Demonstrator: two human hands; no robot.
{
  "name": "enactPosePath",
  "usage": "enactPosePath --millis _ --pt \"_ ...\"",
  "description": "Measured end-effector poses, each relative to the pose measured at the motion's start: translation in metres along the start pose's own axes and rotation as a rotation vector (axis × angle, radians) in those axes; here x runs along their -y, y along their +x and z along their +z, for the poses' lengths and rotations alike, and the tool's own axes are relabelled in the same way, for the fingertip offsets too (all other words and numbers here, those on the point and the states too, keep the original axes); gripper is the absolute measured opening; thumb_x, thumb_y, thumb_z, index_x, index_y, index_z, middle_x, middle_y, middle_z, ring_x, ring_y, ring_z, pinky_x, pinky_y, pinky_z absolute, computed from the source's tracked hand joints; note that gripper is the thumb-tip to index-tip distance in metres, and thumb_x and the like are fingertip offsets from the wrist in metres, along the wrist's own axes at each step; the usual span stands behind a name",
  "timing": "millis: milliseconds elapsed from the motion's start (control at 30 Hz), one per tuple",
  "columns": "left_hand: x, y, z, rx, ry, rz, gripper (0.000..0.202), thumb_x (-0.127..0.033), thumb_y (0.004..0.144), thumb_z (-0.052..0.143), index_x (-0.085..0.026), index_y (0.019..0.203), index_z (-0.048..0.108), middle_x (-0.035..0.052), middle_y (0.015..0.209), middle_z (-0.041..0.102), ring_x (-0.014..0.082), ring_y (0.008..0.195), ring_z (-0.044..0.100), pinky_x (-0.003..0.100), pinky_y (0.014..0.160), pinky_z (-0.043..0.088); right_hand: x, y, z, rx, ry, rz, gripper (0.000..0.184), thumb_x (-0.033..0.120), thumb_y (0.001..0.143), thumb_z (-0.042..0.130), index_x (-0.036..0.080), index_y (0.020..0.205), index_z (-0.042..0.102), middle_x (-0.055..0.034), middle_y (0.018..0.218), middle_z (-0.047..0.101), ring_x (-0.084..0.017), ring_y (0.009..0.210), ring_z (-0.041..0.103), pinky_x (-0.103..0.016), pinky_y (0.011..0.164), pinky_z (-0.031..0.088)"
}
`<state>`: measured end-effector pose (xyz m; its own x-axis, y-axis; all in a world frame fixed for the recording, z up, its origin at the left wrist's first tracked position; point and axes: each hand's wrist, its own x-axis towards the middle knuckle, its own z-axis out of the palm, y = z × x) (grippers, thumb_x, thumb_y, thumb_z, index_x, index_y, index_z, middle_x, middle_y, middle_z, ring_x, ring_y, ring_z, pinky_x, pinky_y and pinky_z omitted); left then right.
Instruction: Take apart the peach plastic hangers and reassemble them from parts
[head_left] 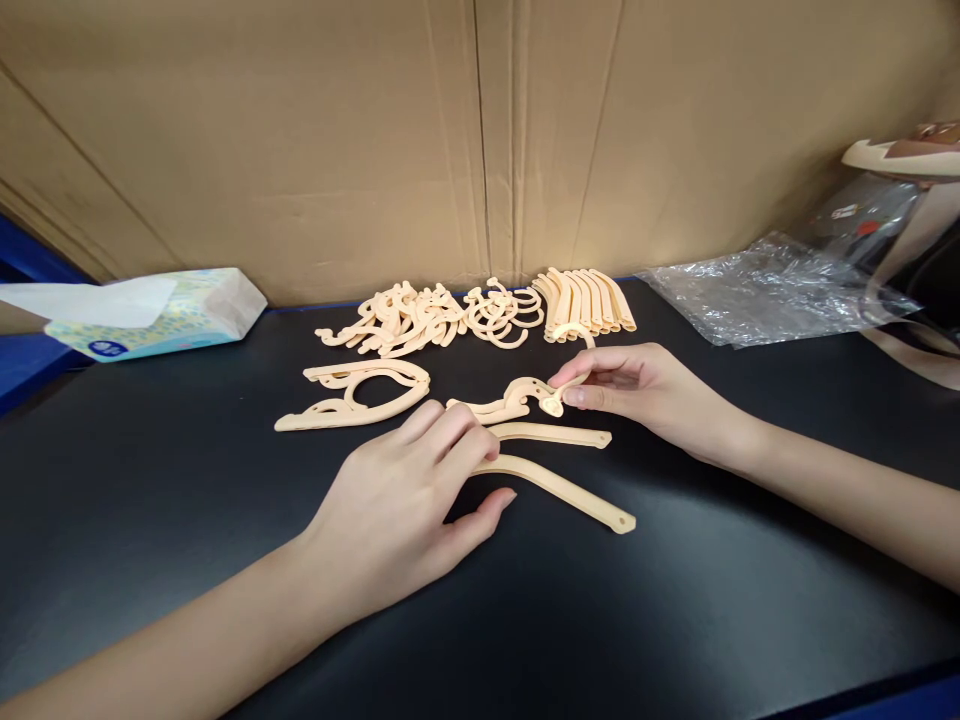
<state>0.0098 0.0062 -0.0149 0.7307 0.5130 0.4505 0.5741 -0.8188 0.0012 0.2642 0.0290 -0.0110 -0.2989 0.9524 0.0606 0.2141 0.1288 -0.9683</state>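
Note:
My right hand (660, 395) pinches a cream plastic hanger hook (553, 404) between thumb and fingers, its curved end rising behind the fingertips. Just left of the hook, a short wavy hanger arm piece (517, 396) lies on the table, partly behind my left hand. My left hand (409, 500) is palm down with bent fingers, thumb apart. Its fingertips reach the hidden left ends of two long curved strips, a farther strip (555, 433) and a nearer strip (574, 490); whether it grips them is hidden. Beyond that hand lies a joined, folded hanger (397, 408).
Along the back of the black table (600, 620) lie a heap of wavy pieces (412, 315), loose hooks (499, 318) and a row of curved strips (589, 300). A tissue pack (187, 315) sits left, crumpled clear plastic (750, 290) right. Cardboard (337, 140) stands behind.

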Motion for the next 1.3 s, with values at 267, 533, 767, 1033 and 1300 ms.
enactPosePath --millis 267,533,767,1033,1300 --pt "0.0 0.001 -0.002 0.056 -0.113 0.059 0.007 -0.024 0.092 0.055 -0.018 0.09 0.058 0.0033 0.09 0.059 0.0187 0.083 0.05 0.03 0.072 0.041 0.003 0.001 0.002 0.01 0.02 -0.055 0.016 0.033 0.081 0.072 0.018 0.086 0.068 -0.0005 0.084 0.07 -0.012 0.073 0.061 -0.03 0.073 0.051" --pt "0.002 0.002 0.0 0.059 -0.16 0.134 0.013 -0.023 0.1 0.048 -0.017 0.097 0.06 0.0026 0.09 0.064 0.0172 0.082 0.053 0.03 0.073 0.04 0.002 0.0 0.001 0.025 -0.009 -0.061 0.018 0.036 0.084 0.069 0.019 0.089 0.068 -0.001 0.087 0.069 -0.013 0.077 0.06 -0.03 0.074 0.05" --pt "-0.001 0.004 -0.008 0.02 -0.615 -0.101 0.002 -0.02 0.095 0.059 -0.021 0.097 0.06 -0.0021 0.088 0.061 0.011 0.079 0.053 0.021 0.071 0.043 -0.001 0.001 0.001 0.041 0.008 -0.063 0.017 0.034 0.085 0.069 0.018 0.091 0.068 -0.0005 0.088 0.068 -0.012 0.08 0.06 -0.027 0.074 0.049" --pt "0.001 0.006 -0.014 -0.035 -0.93 -0.449 0.005 -0.029 0.091 0.064 -0.029 0.095 0.067 -0.0054 0.087 0.063 0.0093 0.078 0.058 0.017 0.068 0.045 -0.002 0.002 0.001 0.051 0.02 -0.067 0.016 0.035 0.085 0.069 0.019 0.09 0.069 -0.0002 0.088 0.069 -0.013 0.082 0.062 -0.027 0.074 0.05" --pt "0.009 0.01 -0.014 -0.049 -1.223 -0.717 0.018 -0.042 0.087 0.069 -0.03 0.101 0.068 -0.0046 0.093 0.064 0.0086 0.086 0.06 0.013 0.076 0.048 -0.002 0.001 0.001 0.052 -0.018 -0.081 0.018 0.037 0.086 0.066 0.019 0.091 0.068 -0.0015 0.088 0.066 -0.014 0.08 0.059 -0.029 0.071 0.049"
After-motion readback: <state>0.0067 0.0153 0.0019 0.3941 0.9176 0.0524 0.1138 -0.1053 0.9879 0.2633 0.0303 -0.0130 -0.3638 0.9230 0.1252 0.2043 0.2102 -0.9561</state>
